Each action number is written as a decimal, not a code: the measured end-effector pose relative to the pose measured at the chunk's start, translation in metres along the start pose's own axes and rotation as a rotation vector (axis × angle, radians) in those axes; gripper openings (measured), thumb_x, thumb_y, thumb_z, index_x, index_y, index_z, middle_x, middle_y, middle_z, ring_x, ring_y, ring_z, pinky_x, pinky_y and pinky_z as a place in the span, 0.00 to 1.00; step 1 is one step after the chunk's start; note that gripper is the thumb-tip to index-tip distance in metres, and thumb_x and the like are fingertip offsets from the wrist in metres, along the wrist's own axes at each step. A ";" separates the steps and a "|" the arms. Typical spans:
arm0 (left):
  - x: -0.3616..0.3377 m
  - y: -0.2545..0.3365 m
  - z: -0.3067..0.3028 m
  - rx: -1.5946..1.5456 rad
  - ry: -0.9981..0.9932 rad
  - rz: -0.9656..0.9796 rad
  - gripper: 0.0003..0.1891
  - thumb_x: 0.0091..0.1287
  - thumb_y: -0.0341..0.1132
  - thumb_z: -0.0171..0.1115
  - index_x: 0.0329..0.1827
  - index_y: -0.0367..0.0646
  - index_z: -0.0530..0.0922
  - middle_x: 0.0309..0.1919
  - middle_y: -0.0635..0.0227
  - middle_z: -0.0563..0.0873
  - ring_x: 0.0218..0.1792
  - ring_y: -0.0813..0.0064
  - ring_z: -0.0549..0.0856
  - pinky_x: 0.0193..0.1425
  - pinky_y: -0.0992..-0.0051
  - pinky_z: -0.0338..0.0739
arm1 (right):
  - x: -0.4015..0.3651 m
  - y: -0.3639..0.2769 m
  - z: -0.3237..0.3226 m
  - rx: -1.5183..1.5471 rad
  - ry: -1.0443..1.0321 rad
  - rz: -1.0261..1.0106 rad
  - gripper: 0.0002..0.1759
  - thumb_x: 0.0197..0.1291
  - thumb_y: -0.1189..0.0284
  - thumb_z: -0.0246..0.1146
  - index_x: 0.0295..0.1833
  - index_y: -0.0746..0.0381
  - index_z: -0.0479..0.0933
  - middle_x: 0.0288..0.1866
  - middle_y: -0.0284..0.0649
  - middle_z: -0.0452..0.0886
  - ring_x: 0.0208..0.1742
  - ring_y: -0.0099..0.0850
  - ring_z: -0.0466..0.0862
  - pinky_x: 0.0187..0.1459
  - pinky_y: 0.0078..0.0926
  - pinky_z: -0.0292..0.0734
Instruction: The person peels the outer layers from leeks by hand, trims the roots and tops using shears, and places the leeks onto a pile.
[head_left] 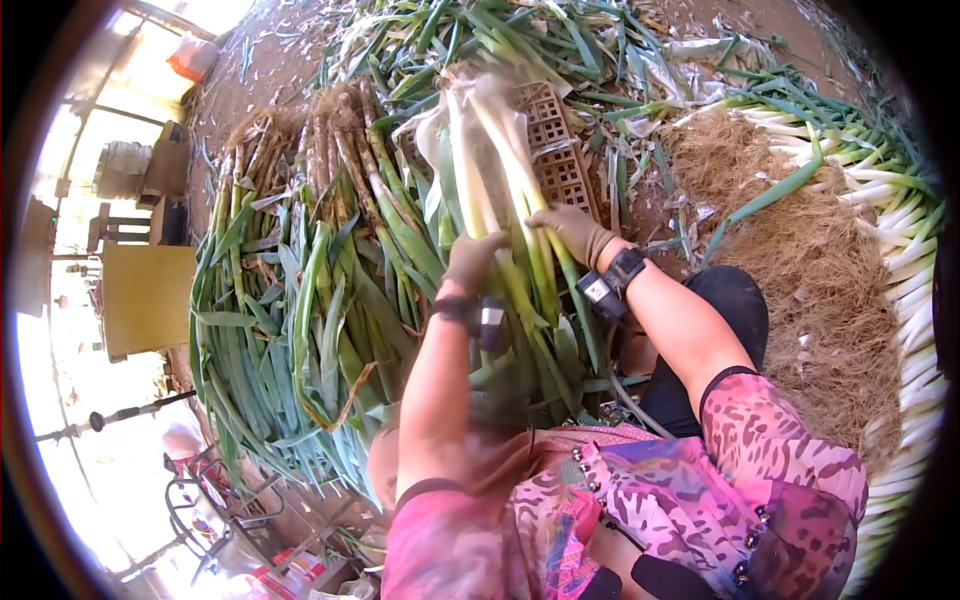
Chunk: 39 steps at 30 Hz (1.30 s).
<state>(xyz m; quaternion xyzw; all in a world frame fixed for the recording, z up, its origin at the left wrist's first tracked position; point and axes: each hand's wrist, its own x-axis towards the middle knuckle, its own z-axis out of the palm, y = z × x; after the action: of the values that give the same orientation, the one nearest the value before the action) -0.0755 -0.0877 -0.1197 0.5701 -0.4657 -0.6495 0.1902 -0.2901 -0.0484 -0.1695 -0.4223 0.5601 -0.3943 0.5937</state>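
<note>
My left hand [474, 264], in a brown glove, is closed around the stalks of long green onions [462, 170] with white shanks. Also gloved, my right hand [573, 236] grips another part of the peeled onions [505, 150] a little to the right. Their white ends point away from me and are partly blurred; the green leaves run back toward my lap. Beside my left hand lies a big heap of unpeeled green onions [310, 260], with brown, dirty root ends and loose outer leaves.
A brown plastic crate [557, 150] stands just beyond the held onions. Stripped leaves [590, 50] litter the ground at the top. Along the right lies a row of white-stemmed onions [905, 270] with matted roots [790, 280]. A yellow board [148, 300] is at the left.
</note>
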 end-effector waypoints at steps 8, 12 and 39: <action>-0.083 0.031 -0.018 0.232 -0.114 0.563 0.15 0.61 0.21 0.65 0.51 0.38 0.84 0.46 0.54 0.88 0.47 0.59 0.88 0.53 0.68 0.83 | -0.051 -0.111 0.027 0.209 -0.173 -0.054 0.20 0.70 0.59 0.63 0.52 0.67 0.83 0.42 0.38 0.87 0.41 0.25 0.84 0.48 0.24 0.78; -0.113 0.049 -0.016 -0.120 -0.105 0.325 0.15 0.74 0.37 0.58 0.55 0.36 0.81 0.47 0.57 0.88 0.48 0.65 0.88 0.55 0.69 0.82 | -0.059 -0.128 0.044 0.554 -0.307 0.124 0.24 0.68 0.57 0.64 0.58 0.67 0.80 0.45 0.40 0.87 0.45 0.30 0.85 0.49 0.27 0.79; -0.158 0.051 -0.020 -0.498 0.026 0.545 0.23 0.76 0.44 0.61 0.63 0.34 0.73 0.49 0.63 0.83 0.48 0.76 0.82 0.49 0.75 0.78 | -0.117 -0.176 0.112 0.107 -0.051 -0.281 0.21 0.66 0.64 0.69 0.59 0.65 0.80 0.47 0.38 0.87 0.44 0.26 0.85 0.48 0.26 0.80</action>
<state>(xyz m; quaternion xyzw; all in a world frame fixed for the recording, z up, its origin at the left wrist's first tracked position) -0.0283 0.0024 0.0133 0.3697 -0.4256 -0.6612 0.4949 -0.1844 0.0101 0.0371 -0.4741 0.4586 -0.4918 0.5684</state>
